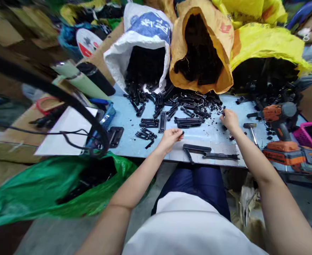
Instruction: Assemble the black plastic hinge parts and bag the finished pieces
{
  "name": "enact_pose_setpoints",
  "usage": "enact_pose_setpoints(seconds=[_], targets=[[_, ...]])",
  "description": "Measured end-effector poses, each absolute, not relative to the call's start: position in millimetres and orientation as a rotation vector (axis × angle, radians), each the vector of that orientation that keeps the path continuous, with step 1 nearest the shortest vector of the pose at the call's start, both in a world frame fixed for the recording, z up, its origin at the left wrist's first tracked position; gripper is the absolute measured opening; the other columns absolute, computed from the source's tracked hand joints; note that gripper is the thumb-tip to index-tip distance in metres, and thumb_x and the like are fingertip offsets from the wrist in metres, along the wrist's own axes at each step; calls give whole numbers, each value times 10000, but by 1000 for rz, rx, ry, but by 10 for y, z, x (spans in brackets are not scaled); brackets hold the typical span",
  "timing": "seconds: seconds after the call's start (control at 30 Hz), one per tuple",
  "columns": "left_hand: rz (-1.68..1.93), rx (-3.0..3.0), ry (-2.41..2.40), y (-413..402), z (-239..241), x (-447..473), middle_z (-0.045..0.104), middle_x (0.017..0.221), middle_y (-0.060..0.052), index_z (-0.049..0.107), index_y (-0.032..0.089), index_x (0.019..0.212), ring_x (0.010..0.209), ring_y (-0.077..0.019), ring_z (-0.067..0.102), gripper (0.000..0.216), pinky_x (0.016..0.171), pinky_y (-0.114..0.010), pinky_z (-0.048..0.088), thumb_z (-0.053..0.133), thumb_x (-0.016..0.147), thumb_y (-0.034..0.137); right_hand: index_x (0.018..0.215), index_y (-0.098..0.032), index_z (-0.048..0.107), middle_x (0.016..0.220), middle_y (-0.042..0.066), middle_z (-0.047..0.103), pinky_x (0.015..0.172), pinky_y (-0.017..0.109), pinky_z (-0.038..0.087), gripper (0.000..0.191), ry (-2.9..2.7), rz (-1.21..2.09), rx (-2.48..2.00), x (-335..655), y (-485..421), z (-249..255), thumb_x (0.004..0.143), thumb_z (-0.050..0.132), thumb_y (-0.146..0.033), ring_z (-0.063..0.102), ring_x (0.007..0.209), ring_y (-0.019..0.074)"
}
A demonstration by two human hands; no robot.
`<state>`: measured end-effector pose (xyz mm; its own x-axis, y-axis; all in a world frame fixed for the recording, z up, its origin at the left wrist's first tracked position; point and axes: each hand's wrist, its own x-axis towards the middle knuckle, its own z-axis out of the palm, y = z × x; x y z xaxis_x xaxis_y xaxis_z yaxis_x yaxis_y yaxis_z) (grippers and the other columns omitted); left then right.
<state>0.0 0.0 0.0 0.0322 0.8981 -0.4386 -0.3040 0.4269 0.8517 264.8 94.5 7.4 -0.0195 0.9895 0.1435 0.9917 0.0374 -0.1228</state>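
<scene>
My left hand is closed in a pinch above the bench's front edge, with a small black part at its fingertips. Further right, my right hand is also pinched, its fingertips at a small dark piece beside a scatter of silver screws; I cannot make out its kind. Between my hands, near the front edge, lie a hinged black bar and an open-end wrench. Behind them rest stacked black bar assemblies.
A white sack, an orange sack and a yellow sack spill black parts at the back. On the right are a hammer, a cordless drill and a pink basket. A green sack lies lower left.
</scene>
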Motion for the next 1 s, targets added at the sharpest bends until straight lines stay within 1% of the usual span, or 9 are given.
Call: enact_pose_setpoints(seconds=[0.1, 0.23, 0.33, 0.47, 0.6, 0.7, 0.8, 0.9, 1.0], targets=[[951, 617, 1177, -226, -121, -86, 578, 529, 11, 592, 108, 617, 488, -68, 521, 294, 505, -186, 407, 795, 528, 300, 948, -127, 601, 876, 129, 667, 697, 336, 441, 246, -2082, 37, -1916, 2631, 740, 57, 753, 458, -172, 609, 806, 264], [925, 614, 1127, -332, -164, -94, 579, 535, 12, 596, 109, 624, 488, -66, 516, 277, 510, -187, 404, 788, 533, 286, 904, -175, 599, 803, 76, 669, 669, 312, 461, 196, -2088, 197, -1688, 2612, 426, 99, 807, 462, -277, 615, 705, 207], [915, 646, 1116, -311, -141, -73, 565, 514, 22, 590, 113, 611, 474, -62, 504, 258, 510, -187, 402, 778, 539, 274, 839, -187, 606, 783, 69, 663, 647, 307, 477, 222, -2087, 279, -1573, 2604, 197, 160, 829, 464, -357, 612, 668, 187], [883, 772, 1177, -307, -128, -56, 544, 491, 30, 587, 120, 604, 462, -64, 483, 199, 518, -197, 401, 728, 598, 260, 836, -192, 617, 798, 68, 662, 638, 312, 498, 271, -2068, 370, -1523, 2593, -42, 224, 829, 480, -425, 619, 664, 178], [923, 993, 1291, -312, -172, -1, 549, 556, 36, 636, 121, 712, 497, -66, 480, 149, 540, -198, 396, 697, 606, 208, 805, -200, 627, 765, 50, 669, 630, 298, 510, 285, -2092, 514, -1496, 2566, -209, 247, 819, 495, -452, 628, 647, 168], [930, 1093, 1377, -284, -256, 36, 549, 614, 35, 654, 120, 816, 503, -64, 468, 208, 545, -199, 394, 671, 616, 175, 800, -202, 632, 736, 33, 677, 622, 277, 506, 242, -2157, 663, -1484, 2556, -293, 263, 805, 528, -421, 632, 628, 161], [891, 1139, 1402, -262, -357, 19, 551, 631, 22, 657, 110, 858, 513, -73, 478, 212, 561, -210, 408, 628, 662, 186, 791, -202, 634, 728, 23, 682, 616, 257, 491, 161, -2257, 728, -1511, 2551, -330, 301, 796, 551, -339, 632, 620, 155], [866, 1224, 1378, -272, -426, -21, 559, 652, 13, 654, 115, 897, 509, -77, 479, 240, 567, -219, 422, 624, 688, 229, 789, -196, 632, 747, 30, 686, 625, 242, 467, 96, -2418, 658, -1576, 2489, -320, 369, 793, 550, -245, 635, 647, 159], [869, 1391, 1423, -315, -446, -27, 590, 720, -14, 648, 125, 878, 532, -89, 504, 213, 591, -241, 450, 616, 713, 256, 776, -184, 623, 749, 50, 684, 621, 229, 437, 111, -2663, 507, -1605, 2351, -293, 420, 800, 517, -162, 638, 684, 169]])
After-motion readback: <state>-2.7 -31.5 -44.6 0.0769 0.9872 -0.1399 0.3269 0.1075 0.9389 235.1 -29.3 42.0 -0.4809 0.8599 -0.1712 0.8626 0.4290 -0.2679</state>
